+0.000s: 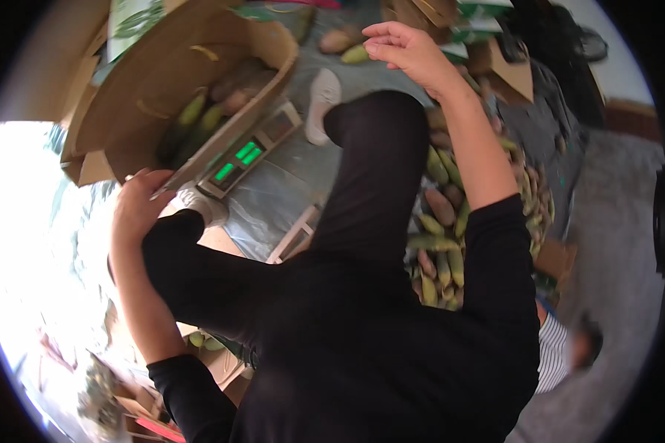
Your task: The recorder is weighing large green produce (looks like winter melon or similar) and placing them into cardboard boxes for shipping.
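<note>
**Two hands, one box on the scale**

Several mangoes [199, 118] already lie inside the cardboard box [162, 81], which sits tilted on the digital scale [247, 155] with its green display lit. The left hand [140, 203] grips the box's near edge. The right hand [403, 48] hangs loosely curled, empty, above a mango [356, 53] on the floor. Many more remain in the pile [443, 244] beside the knee.
</note>
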Demonstrator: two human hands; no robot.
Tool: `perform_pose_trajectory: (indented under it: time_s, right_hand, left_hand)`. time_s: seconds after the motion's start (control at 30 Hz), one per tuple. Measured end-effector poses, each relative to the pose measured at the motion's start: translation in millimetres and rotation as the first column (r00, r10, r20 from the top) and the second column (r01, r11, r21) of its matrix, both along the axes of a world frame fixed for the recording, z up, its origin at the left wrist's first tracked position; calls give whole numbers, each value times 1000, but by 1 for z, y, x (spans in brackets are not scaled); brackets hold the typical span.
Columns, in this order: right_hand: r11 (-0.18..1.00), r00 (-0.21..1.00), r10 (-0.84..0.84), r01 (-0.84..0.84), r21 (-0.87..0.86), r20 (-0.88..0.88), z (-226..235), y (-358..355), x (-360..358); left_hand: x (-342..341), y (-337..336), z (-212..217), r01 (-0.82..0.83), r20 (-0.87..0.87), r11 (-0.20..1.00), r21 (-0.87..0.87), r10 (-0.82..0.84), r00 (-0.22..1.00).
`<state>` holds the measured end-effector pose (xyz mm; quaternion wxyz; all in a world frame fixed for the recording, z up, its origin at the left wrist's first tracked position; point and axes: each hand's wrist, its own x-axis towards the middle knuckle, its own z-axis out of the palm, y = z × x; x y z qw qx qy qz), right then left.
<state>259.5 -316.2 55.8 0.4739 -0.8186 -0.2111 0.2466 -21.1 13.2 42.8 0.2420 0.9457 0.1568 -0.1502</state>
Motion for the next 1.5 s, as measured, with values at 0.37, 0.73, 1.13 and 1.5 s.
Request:
perform_pose_trajectory:
  time_s: [0.37, 0.73, 1.13, 1.5]
  right_hand:
    - [781, 987, -107, 158, -604, 120, -281, -313, -140]
    - [539, 446, -771, 79, -839, -454, -304, -407, -324]
    - [73, 183, -980, 675, -734, 72, -316, -494, -301]
    - [193, 71, -980, 542, -818, -185, -287, -452, -269]
  left_hand:
    - [2, 9, -21, -156, 63, 969, -191, 171, 983]
    - [14, 28, -42, -114, 118, 987, -109, 127, 985]
    - [3, 38, -47, -84, 131, 996, 18, 81, 988]
    - [11, 15, -21, -128, 204, 989, 80, 109, 973]
